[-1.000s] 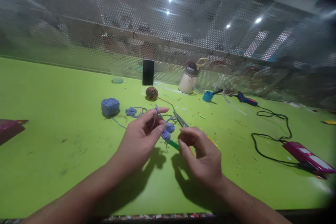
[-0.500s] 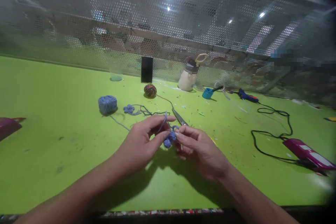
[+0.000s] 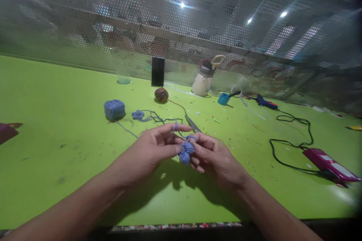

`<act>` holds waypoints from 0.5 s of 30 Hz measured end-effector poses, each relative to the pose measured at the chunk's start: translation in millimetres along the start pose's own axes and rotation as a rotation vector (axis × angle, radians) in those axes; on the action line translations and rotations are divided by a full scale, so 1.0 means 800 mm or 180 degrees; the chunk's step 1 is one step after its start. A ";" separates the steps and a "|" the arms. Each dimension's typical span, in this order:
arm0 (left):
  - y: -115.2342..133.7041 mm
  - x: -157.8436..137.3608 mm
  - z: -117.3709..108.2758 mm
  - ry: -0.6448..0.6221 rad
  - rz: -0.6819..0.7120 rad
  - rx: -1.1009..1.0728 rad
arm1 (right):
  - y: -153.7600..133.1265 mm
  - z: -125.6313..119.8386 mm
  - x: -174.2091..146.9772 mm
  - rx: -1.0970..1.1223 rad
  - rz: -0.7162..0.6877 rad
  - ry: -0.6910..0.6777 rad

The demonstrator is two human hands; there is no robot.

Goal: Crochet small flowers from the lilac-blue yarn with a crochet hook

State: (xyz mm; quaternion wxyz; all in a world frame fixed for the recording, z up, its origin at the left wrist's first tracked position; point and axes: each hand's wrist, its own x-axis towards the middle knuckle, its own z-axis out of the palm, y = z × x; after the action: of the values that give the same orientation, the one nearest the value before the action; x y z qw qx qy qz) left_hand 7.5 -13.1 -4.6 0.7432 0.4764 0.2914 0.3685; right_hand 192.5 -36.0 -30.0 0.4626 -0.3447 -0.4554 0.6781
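Between my two hands is a small blue crocheted piece (image 3: 186,153) with puffy, petal-like lobes. My left hand (image 3: 152,147) pinches its left side with the thumb, while blue yarn loops over the stretched index finger. My right hand (image 3: 216,156) closes on its right edge between thumb and fingers; whether a hook is in those fingers I cannot make out. A strand runs from behind my left hand to a blue yarn ball (image 3: 114,109). Just beyond my fingertips lie scissors (image 3: 192,123), partly hidden. A second blue crocheted piece (image 3: 138,115) lies beside the ball.
Farther back stand a multicoloured yarn ball (image 3: 161,95), a dark phone-like slab (image 3: 157,71), a clear cup (image 3: 123,77) and a cream bottle (image 3: 203,81). To the right are a blue tape roll (image 3: 223,99), a blue glue gun (image 3: 266,102) and a corded magenta box (image 3: 329,163).
The crocheted piece has turned so more of its lobes show, and the yarn between my hands is drawn out longer. My view has shifted slightly.
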 end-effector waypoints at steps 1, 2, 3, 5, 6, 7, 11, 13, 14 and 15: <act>-0.001 -0.001 0.001 0.0026 -0.0055 -0.0172 | 0.001 0.000 0.000 -0.0017 -0.0043 -0.0031; -0.001 -0.001 0.003 0.0067 -0.0098 -0.0306 | 0.001 -0.001 0.000 -0.0052 -0.0088 -0.0054; -0.002 -0.002 0.005 0.0117 -0.0128 -0.0407 | 0.001 -0.001 -0.001 -0.0117 -0.0138 -0.0081; -0.002 -0.004 0.009 0.0213 -0.0175 -0.0534 | 0.001 -0.002 -0.002 -0.0338 -0.0237 -0.0121; -0.003 -0.005 0.011 0.0237 -0.0217 -0.0561 | 0.001 -0.002 -0.003 -0.0492 -0.0278 -0.0122; -0.004 -0.005 0.013 0.0242 -0.0259 -0.0575 | 0.000 -0.001 -0.003 -0.0668 -0.0310 -0.0117; -0.008 -0.005 0.016 0.0235 -0.0304 -0.0478 | -0.001 0.004 -0.006 -0.1322 -0.0461 -0.0075; -0.010 -0.004 0.015 0.0264 -0.0270 -0.0371 | -0.002 0.008 -0.006 -0.1575 -0.0539 -0.0017; -0.011 -0.003 0.014 0.0296 -0.0279 -0.0322 | -0.002 0.009 -0.005 -0.1659 -0.0558 0.0031; -0.012 -0.002 0.012 0.0346 -0.0298 -0.0286 | -0.001 0.010 -0.005 -0.1706 -0.0555 0.0071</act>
State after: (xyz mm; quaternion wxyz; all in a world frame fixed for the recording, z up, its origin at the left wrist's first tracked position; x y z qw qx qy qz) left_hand 16.8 -21.9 -9.7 0.7633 0.4076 0.3364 0.3714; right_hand 187.2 -41.7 -26.1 0.4165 -0.4217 -0.6413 0.4873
